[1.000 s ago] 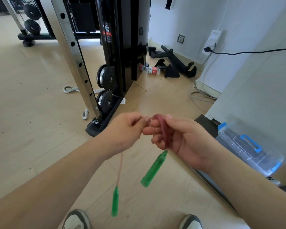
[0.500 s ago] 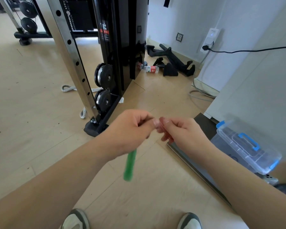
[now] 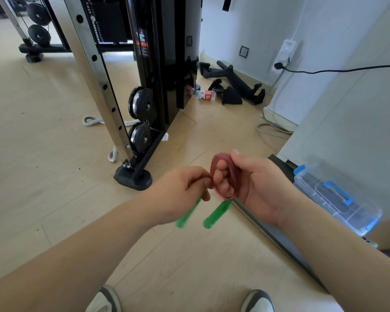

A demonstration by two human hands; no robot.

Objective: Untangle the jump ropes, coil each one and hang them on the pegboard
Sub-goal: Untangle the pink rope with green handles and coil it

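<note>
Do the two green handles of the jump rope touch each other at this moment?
Apart. The head view shows a strip of bare floor between the left green handle and the right green handle, which both hang down.

Labels on the machine (image 3: pixel 167 64) and the bottle (image 3: pixel 204 95) are too blurred to read.

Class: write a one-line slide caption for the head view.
Right hand holds coiled red rope; left hand pinches its strand; green handles dangle.
</note>
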